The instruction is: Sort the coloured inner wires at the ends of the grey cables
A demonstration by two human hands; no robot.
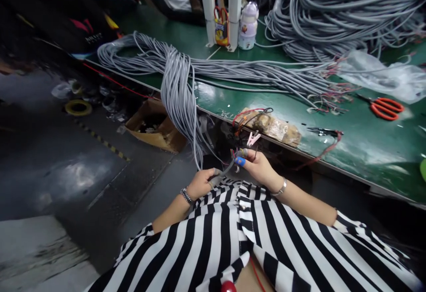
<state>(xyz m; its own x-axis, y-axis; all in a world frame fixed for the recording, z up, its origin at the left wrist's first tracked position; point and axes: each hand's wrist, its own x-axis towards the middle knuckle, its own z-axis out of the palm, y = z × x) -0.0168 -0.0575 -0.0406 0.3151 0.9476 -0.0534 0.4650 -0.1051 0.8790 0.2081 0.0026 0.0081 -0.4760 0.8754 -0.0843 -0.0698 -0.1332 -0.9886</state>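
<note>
My left hand (202, 183) is closed around a grey cable (227, 169) in front of my lap. At that cable's end, thin coloured wires (234, 153) fan out, and my right hand (258, 167) pinches them between thumb and fingers. Blue tape wraps the right thumb, and some fingers carry wrappings too. A thick bundle of grey cables (179, 92) drapes over the table edge just beyond my hands. Close above the right hand sits a pink clothes peg (253, 139), by a taped wooden block (271, 125) with wires on it.
On the green table (216, 101) lie orange-handled scissors (386, 108), small cutters (324, 131) and a clear plastic bag (382, 72). A large cable coil (333, 17) fills the back right, near a bottle (248, 25). Below the edge stands a cardboard box (156, 125).
</note>
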